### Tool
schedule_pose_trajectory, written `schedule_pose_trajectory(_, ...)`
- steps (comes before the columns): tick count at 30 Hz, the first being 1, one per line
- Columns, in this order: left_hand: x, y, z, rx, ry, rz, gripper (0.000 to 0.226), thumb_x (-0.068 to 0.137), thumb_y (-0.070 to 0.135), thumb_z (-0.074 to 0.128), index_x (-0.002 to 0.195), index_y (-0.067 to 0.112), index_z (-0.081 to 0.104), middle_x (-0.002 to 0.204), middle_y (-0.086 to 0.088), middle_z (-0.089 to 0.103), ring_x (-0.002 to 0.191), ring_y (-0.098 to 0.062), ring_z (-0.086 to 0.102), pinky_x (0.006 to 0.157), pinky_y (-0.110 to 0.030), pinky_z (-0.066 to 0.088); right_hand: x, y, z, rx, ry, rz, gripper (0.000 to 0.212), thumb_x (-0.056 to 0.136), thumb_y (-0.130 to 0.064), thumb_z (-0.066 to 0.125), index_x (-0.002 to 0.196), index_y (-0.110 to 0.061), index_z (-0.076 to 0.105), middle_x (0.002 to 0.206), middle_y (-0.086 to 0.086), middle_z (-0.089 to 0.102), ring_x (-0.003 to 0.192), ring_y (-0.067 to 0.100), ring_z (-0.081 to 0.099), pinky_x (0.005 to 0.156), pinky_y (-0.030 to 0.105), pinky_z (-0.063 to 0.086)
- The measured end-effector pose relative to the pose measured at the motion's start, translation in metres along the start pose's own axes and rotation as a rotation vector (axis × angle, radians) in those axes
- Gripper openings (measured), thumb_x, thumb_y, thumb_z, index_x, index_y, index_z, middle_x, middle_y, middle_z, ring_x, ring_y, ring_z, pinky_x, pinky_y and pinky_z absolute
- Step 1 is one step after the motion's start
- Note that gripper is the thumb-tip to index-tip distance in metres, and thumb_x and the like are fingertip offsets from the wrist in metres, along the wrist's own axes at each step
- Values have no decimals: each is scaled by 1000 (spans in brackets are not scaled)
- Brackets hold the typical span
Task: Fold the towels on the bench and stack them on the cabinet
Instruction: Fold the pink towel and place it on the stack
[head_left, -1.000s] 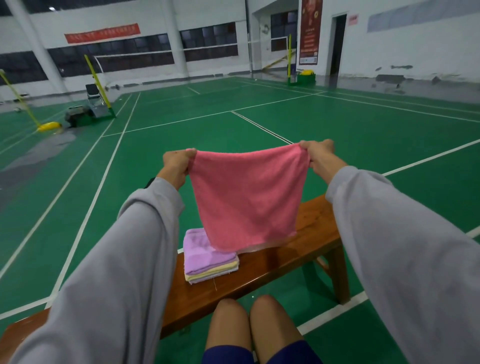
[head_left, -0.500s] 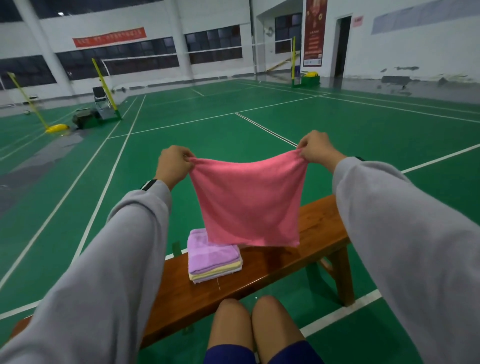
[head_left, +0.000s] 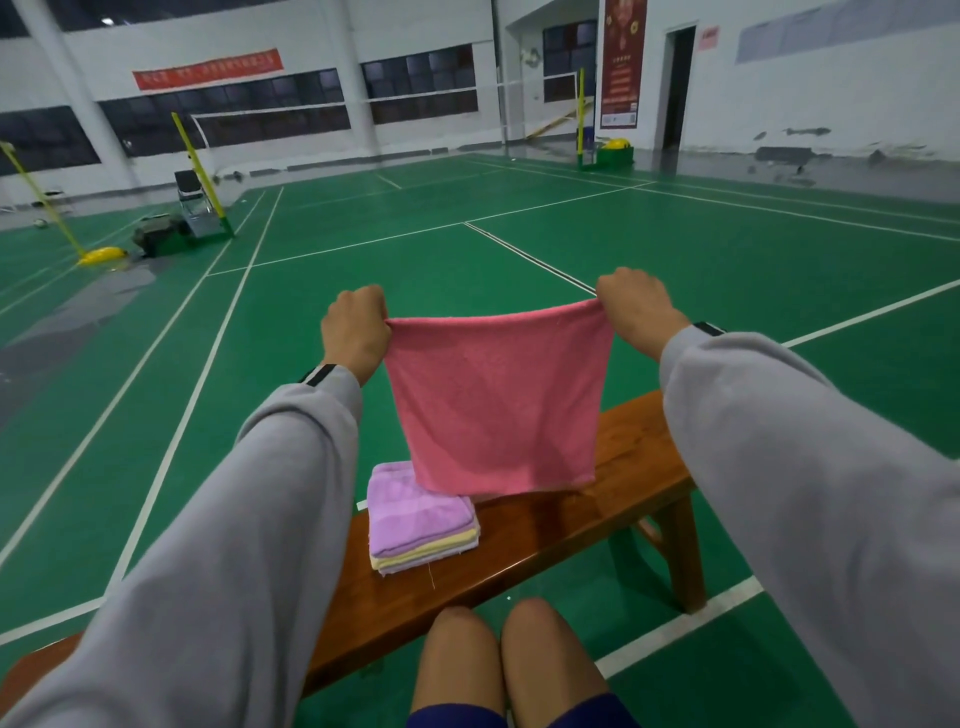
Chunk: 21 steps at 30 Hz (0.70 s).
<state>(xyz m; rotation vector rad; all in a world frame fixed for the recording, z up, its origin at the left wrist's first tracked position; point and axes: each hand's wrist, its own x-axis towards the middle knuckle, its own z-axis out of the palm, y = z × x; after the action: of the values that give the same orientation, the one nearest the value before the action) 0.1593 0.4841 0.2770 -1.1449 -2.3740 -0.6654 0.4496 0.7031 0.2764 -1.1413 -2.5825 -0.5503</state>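
Towel in the air: both hands are working one pink square terry towel (head_left: 498, 410), stretching it flat between them. Left hand (head_left: 356, 332) is pinching the upper left corner, fingers curled in on the cloth. Right hand (head_left: 636, 312) is gripping the upper right corner the same way. Top hem is running taut from grip to grip. The rest is hanging straight down below the hands, with its lower edge close over the long brown wooden bench (head_left: 571, 525); contact cannot be told.

Below the left grip, a small stack of folded towels, purple on top with pale yellow beneath (head_left: 415, 519), is sitting on the bench, its far corner hiding behind the hanging cloth.

Judged step: squaring the towel up for a fold, with stacking not yet begun. Next move is likely calling for bringing the two grips together corner to corner, or lowering the cloth flat onto the bare wood below the right grip. Cabinet is not showing in view.
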Motion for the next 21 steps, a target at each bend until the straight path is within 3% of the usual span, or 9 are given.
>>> schedule_pose_trajectory(8,15,19,16,-11,-12,6,19,82,1,52,93,9,63,96,-21,66,88,-43,62,72,-45,48,16,18,11,142,16,140,22,93,9,46,102,3,65,104,26,66,94,43,66,76,46,51)
schedule_pose_trajectory(12,26,22,30,-101,-53,-89,19,78,3,54,89,12,67,94,-18,69,86,-40,65,75,-45,55,34,29,28,451,37,364,19,91,1,52,95,-2,70,98,22,69,86,41,66,75,44,56)
schedule_pose_trajectory(14,32,25,41,-347,-143,-226,14,77,0,56,79,11,64,87,-19,72,74,-36,71,65,-42,60,43,36,39,655,47,526,23,90,-7,53,93,-8,75,98,18,70,85,38,65,76,40,55)
schedule_pose_trajectory(16,35,33,53,-736,-311,-397,19,87,-8,60,77,8,55,86,-20,67,62,-33,72,50,-36,61,48,38,48,836,24,682,23,89,-13,49,91,-12,72,94,14,67,81,35,64,74,38,56)
schedule_pose_trajectory(19,39,40,75,-1086,-471,-510,26,97,-8,55,80,9,45,86,-18,54,59,-34,71,55,-40,63,52,34,61,1217,-15,876,22,95,-9,36,87,-8,56,75,16,64,52,27,60,44,34,55)
schedule_pose_trajectory(21,44,43,97,-1111,-479,-504,26,99,-5,54,84,13,43,81,-16,57,58,-29,69,57,-41,62,55,31,71,1457,-96,920,28,102,-11,27,88,-1,50,74,21,65,52,28,60,40,32,53)
